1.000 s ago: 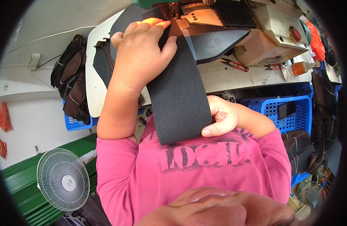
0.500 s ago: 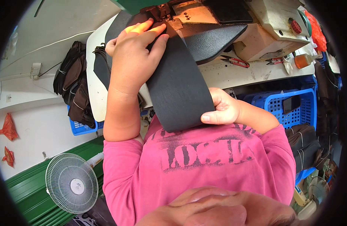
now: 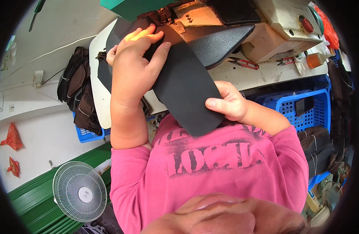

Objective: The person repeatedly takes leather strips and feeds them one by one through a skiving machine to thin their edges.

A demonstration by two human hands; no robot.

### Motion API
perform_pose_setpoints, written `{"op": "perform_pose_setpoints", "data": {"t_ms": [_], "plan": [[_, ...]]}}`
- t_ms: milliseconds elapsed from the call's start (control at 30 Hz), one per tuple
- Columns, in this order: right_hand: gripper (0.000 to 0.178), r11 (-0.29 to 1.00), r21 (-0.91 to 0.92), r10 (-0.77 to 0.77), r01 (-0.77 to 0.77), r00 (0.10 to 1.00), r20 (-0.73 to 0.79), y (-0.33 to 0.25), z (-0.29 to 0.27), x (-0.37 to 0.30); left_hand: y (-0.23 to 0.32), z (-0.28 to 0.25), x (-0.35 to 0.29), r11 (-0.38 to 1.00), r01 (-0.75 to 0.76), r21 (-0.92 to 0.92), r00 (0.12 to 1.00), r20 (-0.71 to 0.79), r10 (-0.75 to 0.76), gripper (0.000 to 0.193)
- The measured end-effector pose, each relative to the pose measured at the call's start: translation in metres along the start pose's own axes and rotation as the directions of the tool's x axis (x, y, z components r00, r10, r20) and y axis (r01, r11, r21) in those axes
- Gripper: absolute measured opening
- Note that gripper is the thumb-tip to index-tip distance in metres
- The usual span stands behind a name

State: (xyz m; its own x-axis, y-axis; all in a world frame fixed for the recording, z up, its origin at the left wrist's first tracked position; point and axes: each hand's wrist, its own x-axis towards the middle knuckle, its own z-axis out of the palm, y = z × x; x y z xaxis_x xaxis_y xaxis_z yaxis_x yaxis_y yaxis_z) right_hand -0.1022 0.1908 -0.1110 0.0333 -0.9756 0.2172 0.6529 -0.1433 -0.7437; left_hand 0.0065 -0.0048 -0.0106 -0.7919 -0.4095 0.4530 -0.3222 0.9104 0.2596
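- Right now the left hand (image 3: 134, 64) lies flat and spread on a long black strip (image 3: 187, 89), pressing its top end down near the needle part of the sewing machine (image 3: 210, 23).
- Lower down, the right hand (image 3: 226, 103) pinches the side of the strip between thumb and fingers, close to the person's pink shirt (image 3: 210, 163).
- So the strip is already laid in under the machine, and both hands hold it.
- I cannot see any stitches on it, so I think the sewing is only starting and most of the strip is still left to go.
- Past the hands, red scissors (image 3: 242, 62) lie on the white table (image 3: 265, 74).
- A blue basket (image 3: 300, 105) sits under the table, and a white fan (image 3: 80, 191) stands on the floor.
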Motion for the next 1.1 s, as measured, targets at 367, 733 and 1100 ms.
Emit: {"op": "perform_pose_setpoints", "data": {"t_ms": [367, 733, 1100], "plan": [[0.025, 0.997, 0.058, -0.039, 0.045, 0.993, -0.108, 0.005, 0.004, 0.019, 0.009, -0.016, 0.001, 0.998, -0.018, -0.054, 0.99, 0.137, 0.025, 0.051], [0.021, 0.996, 0.027, -0.091, 0.09, 0.996, 0.023, 0.012, -0.004, 0.024, -0.018, -0.02, 0.025, 0.987, -0.065, 0.149, 0.962, 0.272, 0.022, 0.073], [0.018, 0.999, -0.005, -0.033, 0.033, 0.999, -0.001, 0.018, -0.009, 0.019, -0.091, -0.003, 0.076, 0.976, -0.166, 0.143, 0.936, 0.335, 0.111, 0.057]]}}
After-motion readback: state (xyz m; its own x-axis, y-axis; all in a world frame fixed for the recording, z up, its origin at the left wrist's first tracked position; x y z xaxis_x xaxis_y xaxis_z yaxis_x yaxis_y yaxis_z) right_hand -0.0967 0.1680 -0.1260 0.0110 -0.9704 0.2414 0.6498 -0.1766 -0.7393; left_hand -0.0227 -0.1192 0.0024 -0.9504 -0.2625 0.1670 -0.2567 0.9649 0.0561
